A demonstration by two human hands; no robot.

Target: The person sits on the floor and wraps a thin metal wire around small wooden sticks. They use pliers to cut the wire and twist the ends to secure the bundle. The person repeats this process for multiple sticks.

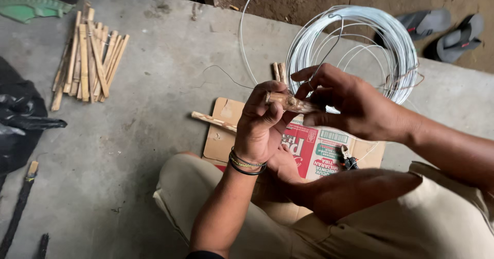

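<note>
A bare concrete floor [154,99] serves as the work surface. The left hand [262,122] is closed around a short stick [290,103], held level above a flattened cardboard box [221,140]. The right hand [342,102] meets the stick's far end, its fingertips [309,120] pinched on a thin wire [329,45] there. Just behind the hands lies a wire coil [393,48]. Another stick [213,121] rests on the box edge. A stick pile [90,61] lies well apart at far left. Two sandals [445,30] sit beyond the coil.

Soft even daylight, faint shadows, sharp focus, slight edge distortion.
</note>
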